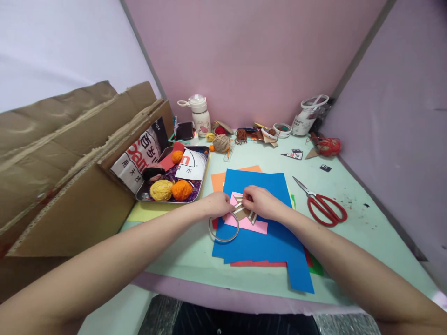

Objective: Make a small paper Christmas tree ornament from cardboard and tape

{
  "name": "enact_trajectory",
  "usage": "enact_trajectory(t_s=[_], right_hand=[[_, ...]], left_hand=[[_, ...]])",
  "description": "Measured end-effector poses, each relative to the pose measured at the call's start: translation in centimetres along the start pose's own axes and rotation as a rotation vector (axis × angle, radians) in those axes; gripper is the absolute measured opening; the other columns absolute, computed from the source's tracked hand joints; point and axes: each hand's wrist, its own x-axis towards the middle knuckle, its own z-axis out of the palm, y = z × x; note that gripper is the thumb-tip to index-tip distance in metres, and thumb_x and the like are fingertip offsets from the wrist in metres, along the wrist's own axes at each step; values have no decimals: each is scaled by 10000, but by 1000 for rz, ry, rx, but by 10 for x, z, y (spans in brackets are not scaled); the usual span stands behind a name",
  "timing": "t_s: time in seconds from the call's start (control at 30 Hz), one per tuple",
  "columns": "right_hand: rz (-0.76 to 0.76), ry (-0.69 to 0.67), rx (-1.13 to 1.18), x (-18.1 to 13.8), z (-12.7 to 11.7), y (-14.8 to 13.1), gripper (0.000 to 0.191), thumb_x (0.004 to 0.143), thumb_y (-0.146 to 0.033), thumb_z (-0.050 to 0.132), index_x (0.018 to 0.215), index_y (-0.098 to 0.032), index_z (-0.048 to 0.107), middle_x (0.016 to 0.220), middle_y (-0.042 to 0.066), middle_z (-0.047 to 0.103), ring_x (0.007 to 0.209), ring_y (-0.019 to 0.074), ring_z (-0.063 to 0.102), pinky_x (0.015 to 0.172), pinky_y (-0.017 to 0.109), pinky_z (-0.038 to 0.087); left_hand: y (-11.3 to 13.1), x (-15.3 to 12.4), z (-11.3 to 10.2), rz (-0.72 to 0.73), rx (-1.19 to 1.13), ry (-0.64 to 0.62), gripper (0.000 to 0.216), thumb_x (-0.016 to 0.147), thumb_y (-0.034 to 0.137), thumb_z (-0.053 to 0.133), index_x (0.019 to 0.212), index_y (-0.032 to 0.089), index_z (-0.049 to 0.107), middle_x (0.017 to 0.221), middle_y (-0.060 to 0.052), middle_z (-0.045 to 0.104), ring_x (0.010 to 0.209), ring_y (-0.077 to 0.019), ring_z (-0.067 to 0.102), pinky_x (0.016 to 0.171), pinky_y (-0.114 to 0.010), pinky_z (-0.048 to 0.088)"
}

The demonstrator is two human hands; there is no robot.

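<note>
Pale green table (186, 253) stands before a pink wall (258, 65). Upon its blue sheet (256, 246) lies pink paper (260, 227), and upon this one, a cardboard piece (242, 214) with white strips (253, 217). The left hand (220, 204), at the piece's nine o'clock, and the right hand (261, 201), at two, are apart from each other; whether their bent fingers pinch something, I cannot tell. One tape roll (224, 240) is at eight o'clock, scissors (312, 194) at three, yarn tray (201, 185) at ten.
</note>
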Motion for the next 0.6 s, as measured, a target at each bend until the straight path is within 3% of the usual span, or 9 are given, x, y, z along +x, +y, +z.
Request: enact_trajectory(t_s=[0.6], right_hand=[[19, -9, -30, 4, 2, -1, 79, 719, -153, 516, 653, -179, 483, 686, 10, 539, 604, 108, 444, 518, 222, 238]], left_hand=[[9, 12, -5, -75, 110, -92, 220, 540, 248, 640, 381, 189, 501, 359, -48, 512, 276, -130, 364, 356, -247, 212]])
